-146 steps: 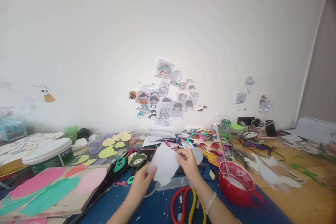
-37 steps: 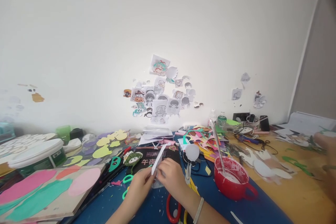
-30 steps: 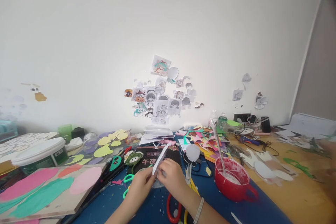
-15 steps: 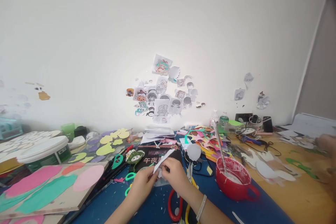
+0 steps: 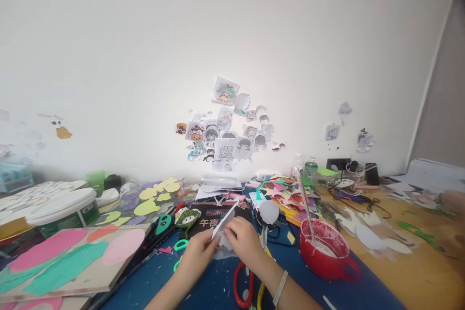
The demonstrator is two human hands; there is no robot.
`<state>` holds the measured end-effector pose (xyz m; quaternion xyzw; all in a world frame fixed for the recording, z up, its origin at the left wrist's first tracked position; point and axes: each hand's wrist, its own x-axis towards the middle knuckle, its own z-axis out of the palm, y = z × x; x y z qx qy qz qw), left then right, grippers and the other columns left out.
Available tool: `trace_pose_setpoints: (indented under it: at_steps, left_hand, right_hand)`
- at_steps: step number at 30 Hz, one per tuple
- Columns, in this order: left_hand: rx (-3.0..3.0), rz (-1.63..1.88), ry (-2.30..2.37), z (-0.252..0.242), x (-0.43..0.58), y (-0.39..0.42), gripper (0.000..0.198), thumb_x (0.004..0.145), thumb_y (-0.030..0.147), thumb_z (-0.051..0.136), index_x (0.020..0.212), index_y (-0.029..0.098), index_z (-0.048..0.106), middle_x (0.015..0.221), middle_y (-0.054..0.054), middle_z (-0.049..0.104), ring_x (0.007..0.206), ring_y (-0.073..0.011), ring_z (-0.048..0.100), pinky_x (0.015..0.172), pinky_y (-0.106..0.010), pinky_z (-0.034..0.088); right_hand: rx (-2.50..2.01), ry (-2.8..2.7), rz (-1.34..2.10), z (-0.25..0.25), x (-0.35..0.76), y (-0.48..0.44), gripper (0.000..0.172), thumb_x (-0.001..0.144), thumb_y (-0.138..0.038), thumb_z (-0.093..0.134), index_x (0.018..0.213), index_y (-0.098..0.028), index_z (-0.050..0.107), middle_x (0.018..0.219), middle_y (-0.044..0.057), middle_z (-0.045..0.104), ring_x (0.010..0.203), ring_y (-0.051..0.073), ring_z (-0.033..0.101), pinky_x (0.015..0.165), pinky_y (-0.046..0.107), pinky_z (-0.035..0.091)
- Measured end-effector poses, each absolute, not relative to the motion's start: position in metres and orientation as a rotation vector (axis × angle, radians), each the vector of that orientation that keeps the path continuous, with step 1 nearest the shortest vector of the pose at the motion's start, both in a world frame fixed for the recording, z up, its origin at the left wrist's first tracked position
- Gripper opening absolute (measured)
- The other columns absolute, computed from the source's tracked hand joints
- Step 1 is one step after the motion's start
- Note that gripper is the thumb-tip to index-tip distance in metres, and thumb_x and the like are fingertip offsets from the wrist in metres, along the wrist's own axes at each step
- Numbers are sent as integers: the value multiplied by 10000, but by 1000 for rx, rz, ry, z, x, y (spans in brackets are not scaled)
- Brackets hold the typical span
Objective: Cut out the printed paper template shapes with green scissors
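A white paper piece (image 5: 225, 219) stands tilted between my two hands, above the middle of the blue mat (image 5: 214, 286). My left hand (image 5: 200, 251) pinches its lower end between thumb and fingers. My right hand (image 5: 242, 237) is closed on its right side, fingertips touching the paper; the bent fingers hide part of it. Under the hands lies a pale translucent sheet or bag (image 5: 225, 253). Red-handled scissors (image 5: 237, 285) and a yellow handle (image 5: 260, 295) rest by my right wrist. Teal-handled scissors (image 5: 180, 245) lie left of my left hand.
A red mug (image 5: 323, 261) with white paste and a brush (image 5: 304, 203) stands at right. Coloured paper scraps (image 5: 283, 193) are heaped behind. Left are a board with cut shapes (image 5: 119, 271) and a white-lidded tub (image 5: 61, 206). A blurred hand (image 5: 454, 201) shows at far right.
The white paper has turned slightly more upright between my hands. My right hand's fingers have shifted a little along it. The blurred hand at far right has moved slightly.
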<state>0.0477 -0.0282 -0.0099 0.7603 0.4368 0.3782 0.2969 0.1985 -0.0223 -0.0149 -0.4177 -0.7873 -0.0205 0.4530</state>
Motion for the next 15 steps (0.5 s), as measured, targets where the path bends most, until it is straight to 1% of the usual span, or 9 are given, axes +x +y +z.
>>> trace_pose_setpoints:
  at_steps: [5, 9, 12, 15]
  left_hand:
    - [1826, 1021, 1132, -14, 47, -24, 333, 723, 425, 457, 783, 124, 585, 649, -58, 669, 598, -194, 600, 575, -271, 457]
    - [1672, 1052, 1166, -18, 43, -16, 382, 675, 451, 499, 841, 117, 579, 647, -60, 681, 622, -214, 630, 593, -294, 489]
    - [1557, 1079, 1183, -21, 39, -10, 416, 647, 433, 535, 907, 109, 569, 638, -53, 684, 649, -224, 648, 609, -303, 509]
    - [1452, 1118, 1176, -23, 36, -8, 363, 640, 388, 556, 870, 107, 572, 612, -51, 681, 667, -225, 657, 612, -301, 521]
  right_hand:
    - [-1110, -1790, -82, -15, 211, -14, 178, 789, -119, 430, 675, -169, 558, 669, 25, 569, 674, 158, 519, 610, 233, 372]
    - [-1213, -1614, -170, -9, 229, -8, 207, 824, -160, 370, 711, -170, 543, 681, 36, 557, 666, 170, 509, 603, 247, 372]
    - [-1355, -1510, -342, -5, 246, -5, 218, 837, -179, 344, 701, -176, 513, 665, 41, 531, 645, 180, 486, 583, 262, 352]
    - [-1524, -1456, -560, -3, 261, -2, 210, 827, -165, 345, 675, -181, 489, 681, 57, 517, 671, 201, 471, 591, 284, 336]
